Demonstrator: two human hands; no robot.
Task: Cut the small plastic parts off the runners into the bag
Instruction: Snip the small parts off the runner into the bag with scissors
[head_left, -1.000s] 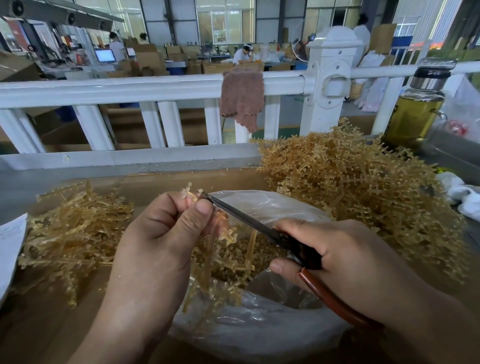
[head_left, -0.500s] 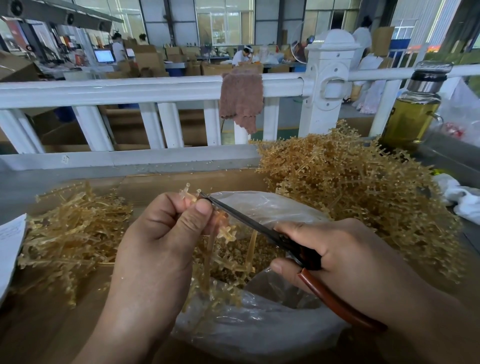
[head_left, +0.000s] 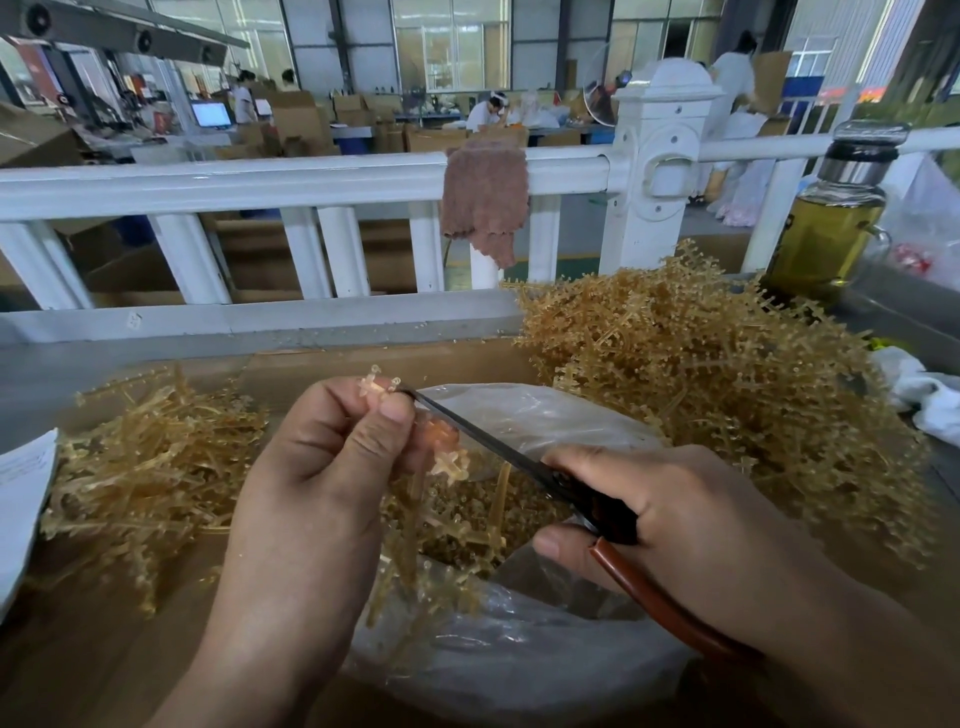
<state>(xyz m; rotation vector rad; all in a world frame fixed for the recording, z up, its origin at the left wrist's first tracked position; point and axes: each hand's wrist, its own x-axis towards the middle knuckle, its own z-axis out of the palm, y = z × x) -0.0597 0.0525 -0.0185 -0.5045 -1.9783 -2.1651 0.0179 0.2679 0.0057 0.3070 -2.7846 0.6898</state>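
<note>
Pinching a runner (head_left: 450, 462) in the left hand (head_left: 311, 493), thumb and fingers curled tight round its top end, right over the open bag (head_left: 519, 670). Gripping scissors (head_left: 498, 454) in the right hand (head_left: 680, 535), blade tips up against the runner by the left thumb. Loads of small parts (head_left: 467, 512) already down in the bag. Big heap of uncut runners (head_left: 701, 374) just beside it on the right, stripped pile (head_left: 145, 467) on the left.

Bag (head_left: 519, 665) sits centre front; cut runners (head_left: 150, 467) left, uncut pile (head_left: 717, 374) right, railing (head_left: 311, 176) behind.
</note>
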